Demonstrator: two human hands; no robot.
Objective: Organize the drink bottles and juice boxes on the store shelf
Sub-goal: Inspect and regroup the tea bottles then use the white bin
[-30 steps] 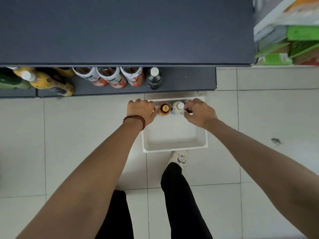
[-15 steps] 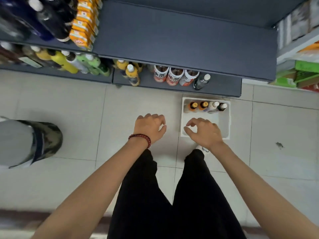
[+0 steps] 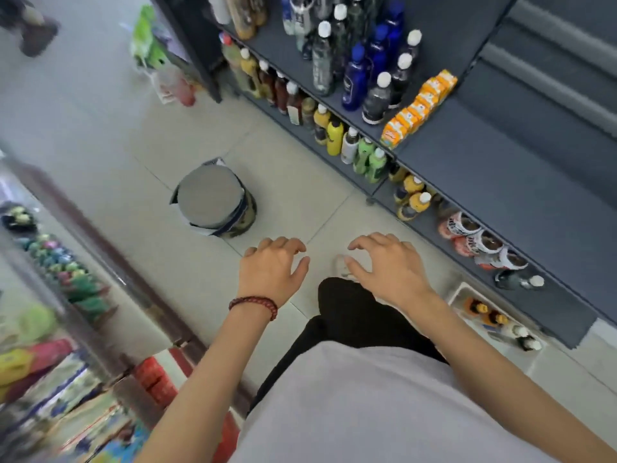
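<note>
1. Both hands have come off the bottle tops they gripped 1 second ago; my left hand and right hand hang palm down over the pale floor tiles, apart from each other.
2. Neither hand has hold of anything: the fingers are spread and only loosely bent.
3. With my view swung left, the white rectangular plastic bin has gone from straight ahead to the near right, beside my right forearm. It holds 4 small bottles in a row, 2 orange-capped and 2 white-capped.
4. On my right runs the dark grey metal store shelf. Its upper tier carries a row of orange juice boxes, just right of the dark blue bottles.
5. On the lower tier stand yellow and green bottles and, nearer me, red-and-white labelled bottles.
6. A round grey-topped drum sits on the floor, far left of my left hand.
7. A red beaded bracelet circles my left wrist.
</note>
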